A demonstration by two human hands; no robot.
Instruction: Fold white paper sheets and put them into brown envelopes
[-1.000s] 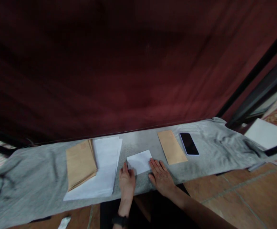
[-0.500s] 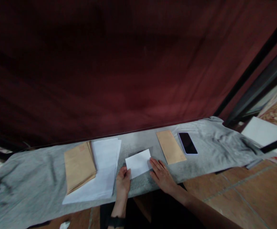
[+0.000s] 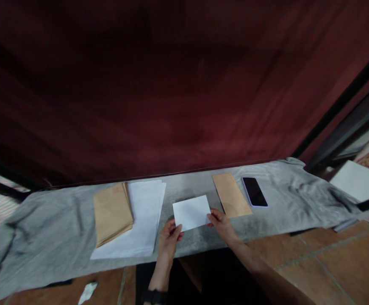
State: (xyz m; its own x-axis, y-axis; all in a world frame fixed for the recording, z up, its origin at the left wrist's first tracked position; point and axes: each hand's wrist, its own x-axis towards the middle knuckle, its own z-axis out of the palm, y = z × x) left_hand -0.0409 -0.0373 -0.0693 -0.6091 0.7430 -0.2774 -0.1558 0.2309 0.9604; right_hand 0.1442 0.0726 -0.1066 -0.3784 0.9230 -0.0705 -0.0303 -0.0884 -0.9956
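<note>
A small white rectangle of paper (image 3: 192, 212), apparently folded, is held between both hands above the grey cloth. My left hand (image 3: 169, 236) pinches its lower left corner, thumb on top and fingers beneath. At its lower right corner, my right hand (image 3: 220, 224) grips the edge between thumb and fingers. To the right lies a single brown envelope (image 3: 232, 195), close to my right hand. On the left, a stack of brown envelopes (image 3: 112, 214) rests partly on large white paper sheets (image 3: 144, 216).
A phone (image 3: 254, 192) with a pale purple case lies right of the single envelope. Grey cloth (image 3: 57, 237) covers the narrow surface, backed by a dark red panel (image 3: 184, 106). A crumpled white scrap (image 3: 87, 292) is on the tiled floor (image 3: 339, 258).
My right hand has gone from lying flat beside the paper to gripping its right edge. The paper now looks lifted and turned more level. The view has shifted slightly.
</note>
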